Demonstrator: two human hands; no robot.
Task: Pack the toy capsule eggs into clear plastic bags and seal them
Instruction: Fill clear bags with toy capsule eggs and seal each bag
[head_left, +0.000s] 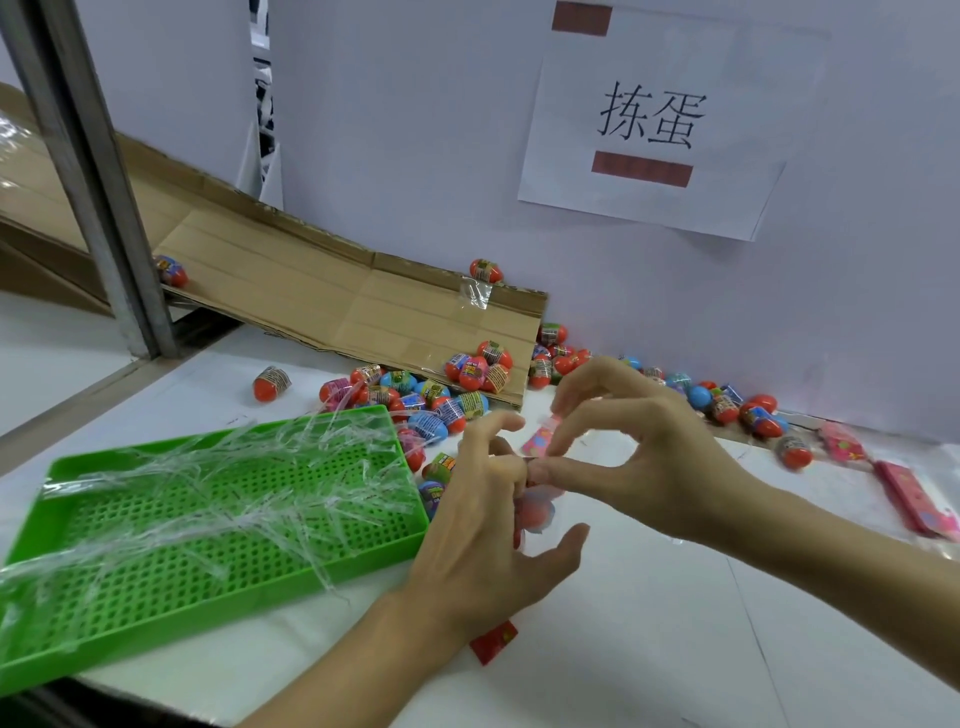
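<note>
We see both hands meeting over the white table, working the mouth of a clear plastic bag that holds a red capsule egg. The left hand has its fingertips curled onto the bag's top edge with the thumb spread out below; the right hand pinches the same edge between thumb and forefinger, the other fingers arched above. A small pink packet shows just behind the fingers.

To the left lies a green perforated tray strewn with clear plastic strips. Behind it a heap of loose capsule eggs, red and blue with printed wrappers too small to read, spills from the foot of a cardboard ramp; more eggs trail along the wall to the right. Pink packs lie at the far right, and a red scrap pokes out under the left forearm. A metal post stands at upper left. On the wall a paper sign reads "拣蛋", taped with brown strips
</note>
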